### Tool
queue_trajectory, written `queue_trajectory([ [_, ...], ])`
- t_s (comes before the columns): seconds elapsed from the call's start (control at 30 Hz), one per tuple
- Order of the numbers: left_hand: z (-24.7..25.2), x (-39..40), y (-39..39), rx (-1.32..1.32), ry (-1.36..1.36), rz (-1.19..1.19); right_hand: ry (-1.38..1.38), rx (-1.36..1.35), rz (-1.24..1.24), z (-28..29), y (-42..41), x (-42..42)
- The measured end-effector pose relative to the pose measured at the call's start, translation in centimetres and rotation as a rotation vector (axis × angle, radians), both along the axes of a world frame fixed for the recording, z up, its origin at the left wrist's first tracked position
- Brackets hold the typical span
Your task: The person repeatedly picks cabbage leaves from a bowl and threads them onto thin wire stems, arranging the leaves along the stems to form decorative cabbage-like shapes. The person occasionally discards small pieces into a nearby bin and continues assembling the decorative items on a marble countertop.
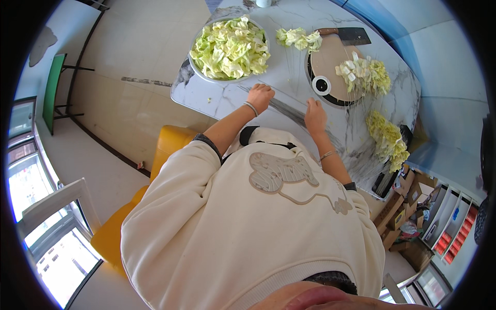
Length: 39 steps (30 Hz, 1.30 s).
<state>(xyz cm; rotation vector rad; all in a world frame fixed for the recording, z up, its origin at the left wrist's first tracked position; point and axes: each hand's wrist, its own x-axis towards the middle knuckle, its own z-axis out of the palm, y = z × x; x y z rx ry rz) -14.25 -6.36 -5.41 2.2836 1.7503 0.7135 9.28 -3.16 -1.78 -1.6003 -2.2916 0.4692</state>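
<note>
My left hand [260, 97] is over the near part of a marble-patterned table [285, 73], its fingers curled. My right hand [316, 115] is a short way to the right, fingers bent inward. Nothing shows in either hand, but their palms are hidden. Beyond my left hand stands a round basin [195, 71] heaped with torn pale green cabbage leaves [232, 48]. Ahead of my right hand lies a cutting board [325, 58] with a dark rim and a white ring with a black centre [321, 85]. Chopped cabbage [366, 73] sits on its right side.
A cleaver [354, 36] with a wooden handle lies across the board's far end, beside a small leaf pile [298, 38]. More cabbage [387, 141] is at the table's right, near a black object [383, 182]. A yellow chair [170, 141] is left of me; cardboard boxes [407, 197] are stacked right.
</note>
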Motion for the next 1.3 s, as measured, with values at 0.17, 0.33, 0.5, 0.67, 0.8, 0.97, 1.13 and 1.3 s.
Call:
queue_trajectory([
  [0.17,2.7,-0.5,-0.2,0.065,-0.154,0.073,0.133,-0.020,0.029,3.0,-0.3,-0.9],
  [0.33,7.4,-6.4,0.9,0.285,0.010,0.375,0.361,-0.116,0.059,5.2,-1.9,-1.6],
  [0.5,6.2,-10.2,1.6,0.264,0.262,0.211,0.405,-0.210,0.085,6.6,-2.8,-3.0],
  [0.67,6.7,-11.9,2.5,0.259,0.132,0.292,0.441,-0.245,0.049,7.6,-2.8,-3.0],
  [0.8,8.2,-11.9,2.6,0.073,-0.440,0.403,0.467,-0.277,0.020,8.8,-2.9,-3.1],
  [0.97,9.1,-11.7,2.6,-0.182,-1.332,0.441,0.609,-0.223,0.013,8.8,-2.4,-3.8],
  [1.13,13.0,-7.3,2.2,-0.278,-1.634,0.239,0.734,-0.174,0.008,12.6,-0.1,-6.5],
  [1.3,13.9,-3.6,1.5,-0.396,-1.585,-0.010,0.914,-0.287,0.070,15.8,1.1,-8.5],
])
